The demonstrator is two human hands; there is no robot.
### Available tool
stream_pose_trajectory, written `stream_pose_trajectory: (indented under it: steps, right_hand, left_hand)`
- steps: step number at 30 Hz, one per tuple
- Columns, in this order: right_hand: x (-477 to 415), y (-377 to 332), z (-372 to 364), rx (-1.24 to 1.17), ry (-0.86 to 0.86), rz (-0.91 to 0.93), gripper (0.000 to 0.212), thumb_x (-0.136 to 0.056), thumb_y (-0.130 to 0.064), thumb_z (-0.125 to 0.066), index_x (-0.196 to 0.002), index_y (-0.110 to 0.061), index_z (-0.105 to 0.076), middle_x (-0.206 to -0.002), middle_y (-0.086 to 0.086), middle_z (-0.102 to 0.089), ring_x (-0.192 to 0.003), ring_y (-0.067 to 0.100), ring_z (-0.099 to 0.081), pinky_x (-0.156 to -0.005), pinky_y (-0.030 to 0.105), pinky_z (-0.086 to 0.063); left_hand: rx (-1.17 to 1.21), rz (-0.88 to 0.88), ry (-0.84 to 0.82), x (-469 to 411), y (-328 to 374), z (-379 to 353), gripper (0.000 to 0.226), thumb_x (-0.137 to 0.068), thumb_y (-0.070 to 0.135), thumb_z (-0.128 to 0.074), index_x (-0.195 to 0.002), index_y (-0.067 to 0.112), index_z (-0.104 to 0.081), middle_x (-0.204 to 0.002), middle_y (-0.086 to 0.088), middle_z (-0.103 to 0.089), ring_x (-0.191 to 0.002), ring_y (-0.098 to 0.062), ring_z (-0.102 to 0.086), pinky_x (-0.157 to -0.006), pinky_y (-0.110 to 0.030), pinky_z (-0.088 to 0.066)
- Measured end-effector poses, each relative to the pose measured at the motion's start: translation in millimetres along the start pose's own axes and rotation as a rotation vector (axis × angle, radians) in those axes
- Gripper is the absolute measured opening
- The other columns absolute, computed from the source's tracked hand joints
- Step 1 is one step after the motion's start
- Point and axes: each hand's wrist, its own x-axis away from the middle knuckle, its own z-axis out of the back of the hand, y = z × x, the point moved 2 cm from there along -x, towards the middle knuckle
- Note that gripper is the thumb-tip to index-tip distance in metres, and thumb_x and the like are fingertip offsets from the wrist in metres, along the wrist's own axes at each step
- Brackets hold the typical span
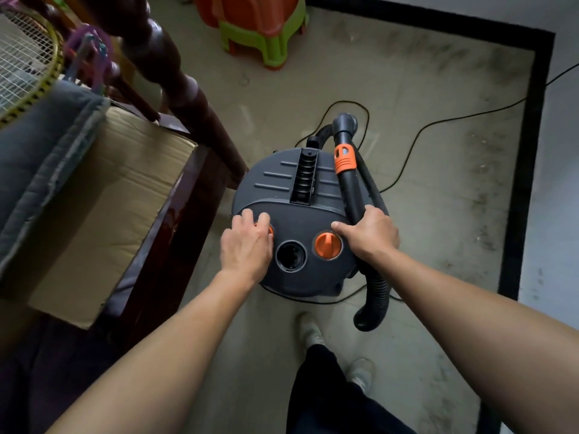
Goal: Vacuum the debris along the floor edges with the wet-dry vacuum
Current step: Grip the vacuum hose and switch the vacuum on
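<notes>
The wet-dry vacuum (pixel 282 183) stands beside a dark wooden post (pixel 188 98), cord (pixel 438 122) looped behind; the right hand (pixel 368 238) grips its wand (pixel 352 189), which points away, and the left hand (pixel 247 242) lays relaxed fingers over an orange knob (pixel 270 230).

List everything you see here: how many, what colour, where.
wet-dry vacuum: one, dark grey, floor centre
knobs: two, orange, vacuum top
wand: one, black, orange collar, over vacuum
hose: one, black, right of vacuum
power cord: one, black, on floor
stools: at least two, orange over green, top
cardboard box: one, brown, left
racket: one, yellow, top left
shoes: two, white, bottom
left hand: one, bare, on one knob
right hand: one, bare, grips wand
</notes>
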Motion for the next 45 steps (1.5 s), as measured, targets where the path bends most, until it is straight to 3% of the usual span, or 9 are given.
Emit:
stream_pose_trajectory:
  steps: [3, 8, 16, 19, 27, 31, 36, 41, 45]
  right_hand:
    - [-3.1, 23.7, 10.6, -0.135, -0.075, 0.004, 0.047, -0.071, -0.061, -0.075, -0.094, -0.022, -0.063, -0.09, 0.001, -0.07, -0.086, 0.027, -0.064, -0.071, 0.035, -0.05]
    - [6.2, 77.3, 16.2, -0.252, -0.069, -0.009, 0.039, -0.072, -0.057, -0.076, -0.08, -0.022, -0.059, -0.057, -0.006, -0.069, -0.066, 0.013, -0.07, -0.068, 0.036, -0.055]
    - [12.1, 108.5, 14.8, -0.266, -0.134, -0.025, 0.041, -0.071, -0.058, -0.077, -0.083, -0.024, -0.057, -0.065, -0.005, -0.071, -0.073, 0.016, -0.071, -0.075, 0.042, -0.057]
    - [10.1, 115.4, 20.7, -0.261, -0.146, -0.005, 0.042, -0.07, -0.058, -0.077, -0.085, -0.024, -0.058, -0.067, -0.006, -0.072, -0.07, 0.014, -0.071, -0.075, 0.041, -0.057]
    - [4.8, 126.4, 56.8, -0.306, -0.114, -0.018, 0.043, -0.066, -0.055, -0.079, -0.076, -0.019, -0.058, -0.065, 0.0, -0.069, -0.068, 0.023, -0.068, -0.071, 0.047, -0.057]
    - [1.7, 117.2, 110.8, -0.374, -0.065, -0.01, 0.031, -0.072, -0.04, -0.08, -0.075, -0.02, -0.057, -0.061, 0.001, -0.069, -0.068, 0.025, -0.069, -0.073, 0.047, -0.057]
    - [-7.2, 89.4, 217.6, -0.596, 0.078, 0.032, 0.026, -0.073, -0.026, -0.081, -0.075, -0.011, -0.06, -0.055, 0.003, -0.068, -0.057, 0.022, -0.068, -0.064, 0.043, -0.057]
    - [-16.4, 54.6, 336.6, -0.904, 0.158, 0.159, 0.024, -0.08, -0.021, -0.076, -0.064, -0.014, -0.059, -0.055, 0.004, -0.061, -0.053, 0.016, -0.06, -0.064, 0.032, -0.049]
    - [-28.1, 45.1, 411.1, -1.271, 0.091, 0.201, 0.024, -0.081, -0.016, -0.073, -0.063, -0.015, -0.058, -0.057, 0.003, -0.055, -0.053, 0.018, -0.059, -0.063, 0.034, -0.052]
  left_hand:
    - [0.163, -0.1, 0.044, 12.6, 49.0, 3.8, 0.033, -0.091, 0.049, -0.049, -0.096, 0.017, -0.051, -0.098, -0.008, -0.057, -0.091, -0.028, -0.056, -0.063, -0.036, -0.04]
    - [0.237, -0.121, -0.118, 8.3, 101.7, -15.9, 0.032, -0.095, 0.05, -0.044, -0.097, 0.018, -0.043, -0.099, -0.009, -0.068, -0.089, -0.035, -0.064, -0.063, -0.037, -0.032]
    - [0.038, -0.299, -0.134, 2.2, 100.0, -13.9, 0.014, -0.097, 0.023, -0.042, -0.108, 0.014, -0.042, -0.102, -0.008, -0.062, -0.087, -0.036, -0.063, -0.058, -0.036, -0.032]
    - [-0.107, -0.423, -0.138, 1.1, 101.4, -6.8, 0.034, -0.09, 0.006, -0.039, -0.123, 0.012, -0.04, -0.109, -0.008, -0.058, -0.089, -0.034, -0.061, -0.059, -0.035, -0.031]
    - [-0.123, -0.415, -0.199, -1.3, 98.9, 3.3, 0.028, -0.093, 0.013, -0.044, -0.12, 0.016, -0.041, -0.108, -0.006, -0.056, -0.092, -0.031, -0.059, -0.061, -0.035, -0.033]
    - [0.052, -0.302, -0.269, -0.5, 103.3, 23.9, 0.035, -0.095, 0.044, -0.048, -0.117, 0.019, -0.039, -0.112, -0.004, -0.052, -0.101, -0.029, -0.055, -0.065, -0.036, -0.038]
    - [0.313, -0.319, -0.453, 8.0, 149.1, 77.9, 0.046, -0.088, 0.046, -0.06, -0.121, 0.022, -0.04, -0.12, -0.004, -0.052, -0.109, -0.027, -0.053, -0.08, -0.038, -0.045]
    - [0.55, -0.369, -0.579, 0.8, 223.4, 130.9, 0.085, -0.074, 0.048, -0.075, -0.144, 0.028, -0.03, -0.139, 0.0, -0.045, -0.125, -0.021, -0.046, -0.101, -0.038, -0.042]
    - [0.614, -0.361, -0.528, -24.2, 271.9, 165.1, 0.08, -0.068, 0.045, -0.078, -0.136, 0.032, -0.038, -0.123, 0.003, -0.053, -0.112, -0.017, -0.053, -0.094, -0.035, -0.046]
